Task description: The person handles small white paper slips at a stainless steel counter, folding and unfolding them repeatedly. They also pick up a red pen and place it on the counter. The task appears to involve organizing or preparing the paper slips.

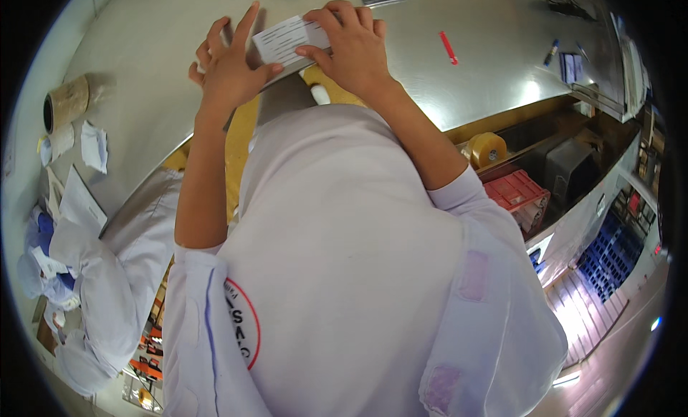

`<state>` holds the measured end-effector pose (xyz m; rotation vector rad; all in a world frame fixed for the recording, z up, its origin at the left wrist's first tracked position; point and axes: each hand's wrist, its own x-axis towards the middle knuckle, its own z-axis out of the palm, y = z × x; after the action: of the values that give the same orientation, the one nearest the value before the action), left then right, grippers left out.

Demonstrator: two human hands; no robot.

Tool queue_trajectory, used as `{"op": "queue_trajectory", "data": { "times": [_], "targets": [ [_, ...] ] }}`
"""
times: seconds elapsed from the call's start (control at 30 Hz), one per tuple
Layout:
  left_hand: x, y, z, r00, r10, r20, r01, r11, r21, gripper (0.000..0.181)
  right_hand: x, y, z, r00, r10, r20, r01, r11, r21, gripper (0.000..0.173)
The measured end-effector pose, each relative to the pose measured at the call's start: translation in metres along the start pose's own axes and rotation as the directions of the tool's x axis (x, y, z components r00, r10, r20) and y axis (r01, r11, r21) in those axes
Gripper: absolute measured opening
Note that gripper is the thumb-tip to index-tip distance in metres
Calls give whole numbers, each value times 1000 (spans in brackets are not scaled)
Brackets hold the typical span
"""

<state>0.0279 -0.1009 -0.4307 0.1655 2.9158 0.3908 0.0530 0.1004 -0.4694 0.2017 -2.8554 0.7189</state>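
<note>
At the near edge of the metal table, my right hand (352, 49) grips a white printed paper or card (284, 40), fingers over its far side and thumb on its face. Rows of dark printed lines cover it. My left hand (228, 67) is beside the paper's left end with its fingers spread. The left thumb lies close to the paper's lower corner; whether it touches cannot be told. Under my hands runs the edge of the metal table (398, 46).
A red strip-like tool (448, 48) lies to the right, with a blue marker (551, 52) beyond. At left are a brown tape roll (70, 101) and crumpled paper (94, 146). Clear tape rolls (488, 149) and a red crate (516, 191) sit below right. A white-clad person (102, 288) is at left.
</note>
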Motion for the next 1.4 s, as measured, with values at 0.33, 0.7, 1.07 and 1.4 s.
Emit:
{"op": "queue_trajectory", "data": {
  "times": [0.33,0.7,1.07,1.4],
  "targets": [
    [-9,13,-3,938,343,37,-343,916,207,59,-79,153,-48,817,368,-444,-527,790,-315,24],
    [6,14,7,879,350,-325,-263,923,282,26,-99,126,-53,957,187,-223,-208,975,-75,7],
    [95,13,-1,915,392,-92,-402,900,-169,20,13,48,-8,913,-308,-269,344,934,98,14],
    [129,1,13,912,406,-64,-410,886,-218,28,53,48,1,871,-471,-141,477,879,10,16]
  ]
}}
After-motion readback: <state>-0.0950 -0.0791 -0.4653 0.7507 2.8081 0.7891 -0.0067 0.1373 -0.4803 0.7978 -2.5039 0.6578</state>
